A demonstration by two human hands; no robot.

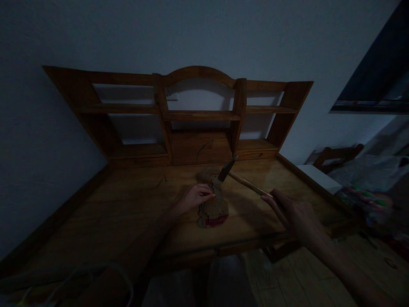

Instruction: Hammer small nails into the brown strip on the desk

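Observation:
My right hand [292, 211] grips the wooden handle of a hammer [247, 183]. The hammer's dark metal head is raised above a flat, irregular brown piece [215, 207] with a red patch near its front end. That piece lies on the wooden desk [252, 215]. Over its middle, my left hand [200, 195] has thumb and fingertips pinched together; whatever is between them is too small and dark to name. The hammer head is just up and to the right of my left fingertips, apart from them.
A wooden shelf unit [162, 113] stands along the desk's back edge against the wall. Small thin sticks [161, 181] lie left of the brown piece. To the right are a white box top [319, 177], a wooden chair back [338, 154] and plastic bags [367, 200]. The room is dim.

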